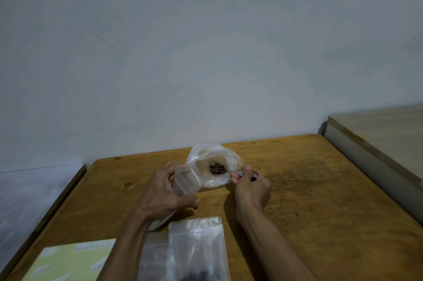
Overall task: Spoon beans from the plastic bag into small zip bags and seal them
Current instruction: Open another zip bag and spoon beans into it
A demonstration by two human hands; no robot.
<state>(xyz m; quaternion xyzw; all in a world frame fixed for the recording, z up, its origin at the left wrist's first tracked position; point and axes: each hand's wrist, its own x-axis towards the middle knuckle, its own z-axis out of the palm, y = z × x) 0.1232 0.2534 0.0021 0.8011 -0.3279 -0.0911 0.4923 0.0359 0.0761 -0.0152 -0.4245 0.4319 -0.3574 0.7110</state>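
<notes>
At the near left of the wooden table (309, 200) lies a pale yellow sheet (68, 262) with small printed labels; we leave it alone. Our left hand (163, 193) holds a small zip bag (186, 180) upright, thumb and fingers pinching its sides so the mouth stands open toward the right. Near us, at the table's front edge, lies a stack of clear zip bags (196, 248), flat, with something dark showing at the bottom; we cannot tell what it is.

Just beyond the small bag sits the plastic bag (215, 161), its rim folded down, and a small heap of beans (217, 169) rests in its middle. Our right hand (250, 185) is closed round the handle of a spoon (242, 174), fingertips pinching it at the bag's right edge; the bowl is hidden by plastic, so we cannot tell whether it is loaded.

We judge this to be the scooping step. To do it well, we should keep the small bag's mouth wide and touching the big bag's rim, slide the spoon under the heap, lift level, and tip only once the bowl is inside the mouth. A modest load will spare us strays on the table.
</notes>
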